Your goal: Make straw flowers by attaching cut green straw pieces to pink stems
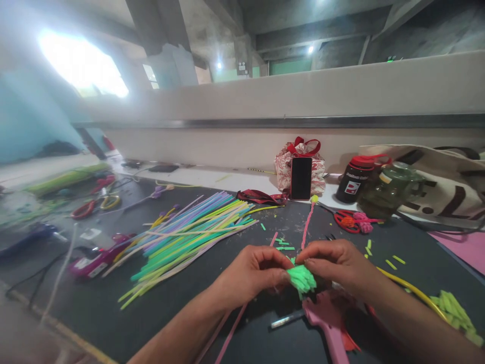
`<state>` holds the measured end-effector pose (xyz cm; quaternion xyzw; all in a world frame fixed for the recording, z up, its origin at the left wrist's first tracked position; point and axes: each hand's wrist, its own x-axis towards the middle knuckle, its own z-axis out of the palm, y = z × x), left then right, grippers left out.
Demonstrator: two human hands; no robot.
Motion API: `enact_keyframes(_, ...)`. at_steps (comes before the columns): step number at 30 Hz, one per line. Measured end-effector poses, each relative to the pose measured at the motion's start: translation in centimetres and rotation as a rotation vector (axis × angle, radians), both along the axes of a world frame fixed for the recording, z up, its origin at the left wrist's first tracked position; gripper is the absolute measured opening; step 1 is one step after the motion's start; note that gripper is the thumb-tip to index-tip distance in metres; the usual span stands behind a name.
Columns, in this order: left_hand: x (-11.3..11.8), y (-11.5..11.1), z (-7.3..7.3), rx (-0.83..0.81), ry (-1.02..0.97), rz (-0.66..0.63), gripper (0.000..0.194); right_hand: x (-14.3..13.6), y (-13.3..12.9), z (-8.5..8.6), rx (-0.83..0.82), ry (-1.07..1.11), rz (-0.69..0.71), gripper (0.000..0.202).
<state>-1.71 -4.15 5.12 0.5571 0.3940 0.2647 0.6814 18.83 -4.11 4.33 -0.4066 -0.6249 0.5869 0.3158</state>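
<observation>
Both hands pinch one green fringed bundle (pixel 301 277) between them, left hand (pixel 252 273) and right hand (pixel 335 263) equally close, just above the near counter (pixel 113 303); its fringe points down toward me.

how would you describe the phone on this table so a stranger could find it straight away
Look along the far edge of the dark table, right of the pile of coloured strips. The phone stands upright against a red-patterned cloth bag, the only flat black rectangle there.
</observation>
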Motion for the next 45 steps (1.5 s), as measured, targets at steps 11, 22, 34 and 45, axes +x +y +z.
enact_keyframes(11, -0.2, 0.2, 0.2, -0.001, 0.063, -0.061, 0.018, -0.2, -0.3, 1.4, 0.206, -0.248, 0.065, 0.013)
enact_keyframes(22, 0.0, 0.5, -0.7, -0.1, -0.025, 0.06, 0.022, -0.6, -0.7, 2.0, 0.543, -0.372, 0.064, 0.029)
enact_keyframes(34, 0.5, -0.5, -0.5, 0.449, 0.317, 0.033, 0.026, -0.5, -0.6, 1.9, 0.556, -0.422, 0.111, 0.016)
enact_keyframes(45, 0.3, -0.4, -0.3, 0.481, 0.403, 0.056, 0.024, -1.1, -0.9, 1.8, 0.551, -0.444, 0.002, 0.018)
